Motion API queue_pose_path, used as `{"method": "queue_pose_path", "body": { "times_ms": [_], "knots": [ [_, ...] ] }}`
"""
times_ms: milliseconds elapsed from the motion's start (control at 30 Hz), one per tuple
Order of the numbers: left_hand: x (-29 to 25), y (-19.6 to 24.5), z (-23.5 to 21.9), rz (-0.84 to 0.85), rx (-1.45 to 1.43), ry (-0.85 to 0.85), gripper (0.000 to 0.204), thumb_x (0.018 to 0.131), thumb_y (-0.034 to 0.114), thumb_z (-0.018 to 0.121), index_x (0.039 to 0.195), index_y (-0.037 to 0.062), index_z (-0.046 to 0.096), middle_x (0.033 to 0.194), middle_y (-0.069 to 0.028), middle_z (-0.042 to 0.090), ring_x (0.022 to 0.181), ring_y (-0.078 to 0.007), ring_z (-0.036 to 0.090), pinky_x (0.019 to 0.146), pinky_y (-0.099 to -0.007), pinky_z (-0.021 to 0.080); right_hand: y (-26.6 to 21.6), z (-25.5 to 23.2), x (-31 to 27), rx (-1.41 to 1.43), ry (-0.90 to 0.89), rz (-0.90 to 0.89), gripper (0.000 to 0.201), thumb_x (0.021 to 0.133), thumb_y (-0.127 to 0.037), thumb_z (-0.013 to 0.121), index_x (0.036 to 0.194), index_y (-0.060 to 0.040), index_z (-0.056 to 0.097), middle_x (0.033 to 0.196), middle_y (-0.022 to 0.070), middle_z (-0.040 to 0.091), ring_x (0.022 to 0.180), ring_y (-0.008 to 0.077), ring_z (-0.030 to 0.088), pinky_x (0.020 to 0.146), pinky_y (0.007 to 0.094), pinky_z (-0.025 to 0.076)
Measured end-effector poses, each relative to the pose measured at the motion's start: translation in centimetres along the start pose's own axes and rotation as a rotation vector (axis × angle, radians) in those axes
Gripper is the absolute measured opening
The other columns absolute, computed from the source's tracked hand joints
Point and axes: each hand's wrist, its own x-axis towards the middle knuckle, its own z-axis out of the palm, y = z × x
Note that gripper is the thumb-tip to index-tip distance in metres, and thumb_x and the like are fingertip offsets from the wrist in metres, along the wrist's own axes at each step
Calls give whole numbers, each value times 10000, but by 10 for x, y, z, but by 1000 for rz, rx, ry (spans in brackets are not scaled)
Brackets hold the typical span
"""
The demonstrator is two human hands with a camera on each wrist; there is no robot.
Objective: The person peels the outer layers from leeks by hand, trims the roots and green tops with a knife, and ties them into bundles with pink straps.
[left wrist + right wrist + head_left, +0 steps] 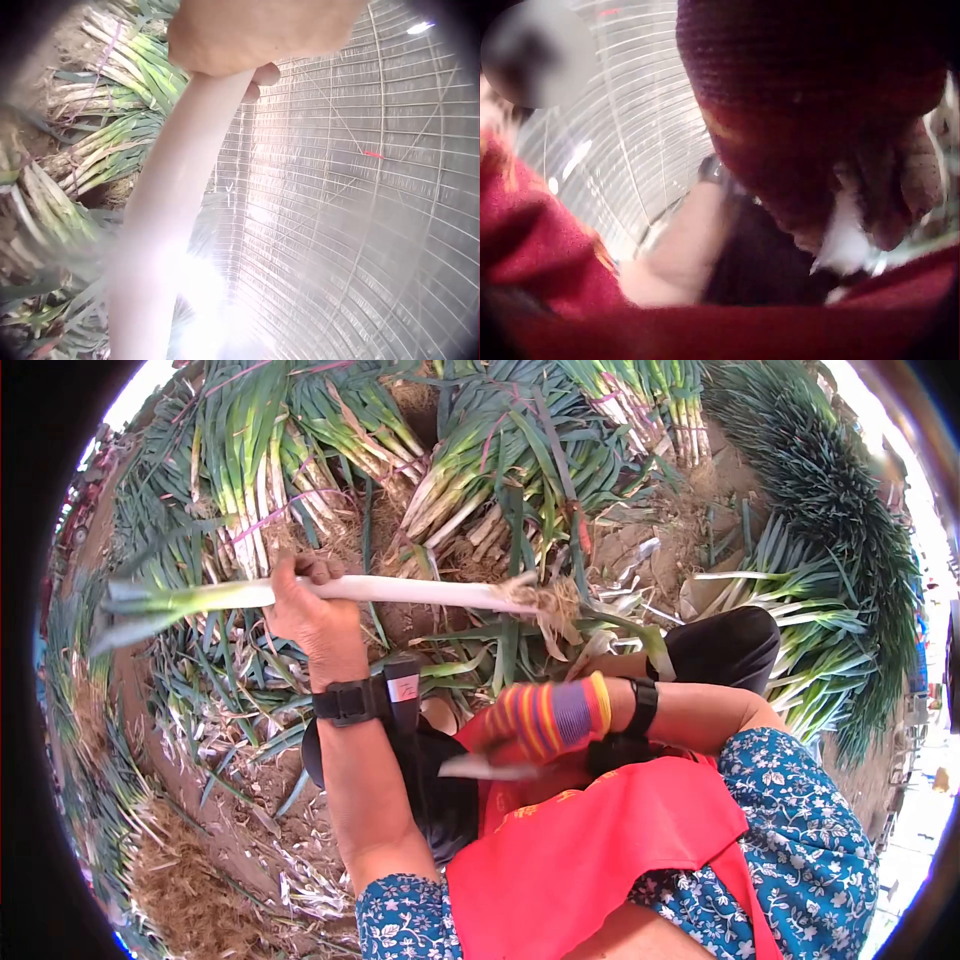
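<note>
My left hand [312, 622] grips a long leek [420, 591] by its white shaft. The leek lies nearly level, its green leaves [160, 601] to the left and its shaggy roots [550, 600] to the right. In the left wrist view the pale shaft [169, 180] runs down from below the hand [262, 34]. My right hand [540, 722], in a striped knitted fingerless glove, is low before the red apron [590, 830]. It pinches a pale, flat, blade-like piece [485, 768], blurred here; the right wrist view shows it whitish [847, 236] beside the fingers.
Tied leek bundles [270, 470] lie along the back, with more loose leeks [800, 600] at the right. Cut leaves and peelings [460, 665] litter the soil ahead. A heap of brown root trimmings [190, 880] is at the lower left. Bent knees [725, 645] flank the work.
</note>
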Motion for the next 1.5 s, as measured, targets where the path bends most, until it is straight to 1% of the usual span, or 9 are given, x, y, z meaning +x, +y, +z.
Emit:
{"method": "queue_pose_path", "body": {
  "times_ms": [67,233,333,667,800,967,1067,1333,1500],
  "knots": [
    [11,-5,-16,17,-20,25,172,731,62,598,699,54,429,574,-36,408,463,-140,369,470,-315,353,-5,-17,-16,-238,1,282,261,759,-152,597,983,-20,584,791,189,577,725,339,567,589,375,449],
    [20,-5,-43,8,128,-6,296,743,-53,608,1014,-31,490,780,-51,501,688,-115,501,639,-264,494,-16,-46,-35,-918,859,-44,447,714,-286,652,1053,-28,519,826,163,569,722,319,562,625,387,448],
    [29,-16,-58,196,335,-121,318,735,-75,608,1029,-20,499,799,-52,525,692,-108,508,641,-241,490,-11,-74,-27,-1254,941,-14,488,695,-314,662,1053,-15,519,895,143,560,795,318,550,684,420,430],
    [-8,3,-5,-3,45,106,123,757,67,579,747,44,458,620,-50,443,497,-142,394,500,-329,380,48,-76,-9,-933,767,187,146,710,-175,578,716,-45,513,621,123,545,652,306,573,543,392,445],
    [-16,3,11,-17,104,140,142,751,51,585,707,49,451,524,-46,438,409,-138,389,409,-316,359,78,-81,-30,-1119,698,534,121,714,-162,533,740,-44,524,650,116,567,659,297,579,531,393,458],
    [-5,20,6,84,127,52,130,747,15,580,713,48,459,549,-45,453,395,-134,382,373,-298,343,182,-74,-127,-1228,136,976,182,757,-233,535,699,-85,626,704,133,621,655,299,608,496,403,458],
    [-9,18,-2,91,164,82,133,737,16,590,736,51,462,564,-45,460,416,-134,396,384,-301,347,86,-79,-89,-901,229,1236,225,777,-272,551,770,-63,634,805,153,631,737,322,604,608,420,469],
    [-12,13,11,68,156,197,137,732,24,586,742,53,452,570,-43,439,453,-139,402,430,-314,368,34,-70,-17,-1153,760,35,212,752,-225,574,869,-54,526,838,124,564,686,327,569,601,423,467],
    [-2,8,-14,44,194,72,133,751,66,595,743,39,465,605,-41,442,495,-135,403,516,-318,419,43,-50,3,-914,616,275,170,744,-169,572,849,-40,537,781,144,561,661,331,578,543,416,463]
  ]
}}
